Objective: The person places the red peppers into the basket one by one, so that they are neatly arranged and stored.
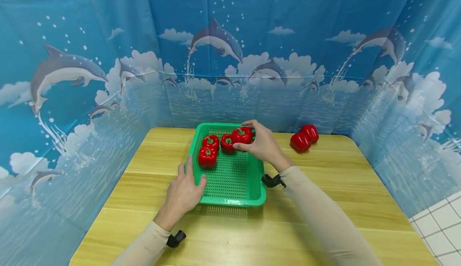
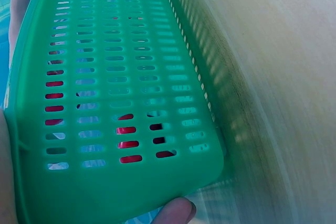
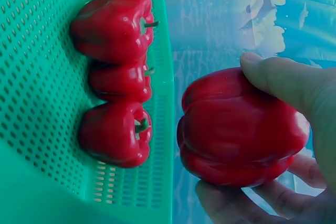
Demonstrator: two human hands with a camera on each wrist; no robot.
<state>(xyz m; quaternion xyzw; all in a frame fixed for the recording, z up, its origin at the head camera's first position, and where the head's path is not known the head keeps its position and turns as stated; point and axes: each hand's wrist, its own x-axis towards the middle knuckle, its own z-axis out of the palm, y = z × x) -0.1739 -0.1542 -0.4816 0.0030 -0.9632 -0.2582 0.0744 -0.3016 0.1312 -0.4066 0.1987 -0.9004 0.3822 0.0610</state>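
Observation:
A green slotted basket (image 1: 230,178) sits on the wooden table (image 1: 324,186). My right hand (image 1: 261,142) grips a red bell pepper (image 1: 242,135) (image 3: 241,129) over the basket's far part. Three more red peppers (image 1: 209,156) (image 3: 116,132) lie inside the basket at its far left. My left hand (image 1: 185,190) holds the basket's near left rim, thumb on the rim; a fingertip (image 2: 173,212) shows under the basket wall (image 2: 105,77) in the left wrist view.
Two more red peppers (image 1: 304,138) lie on the table at the back right, near the dolphin-print curtain (image 1: 230,57) that walls three sides. White floor tiles (image 1: 439,218) show at the lower right.

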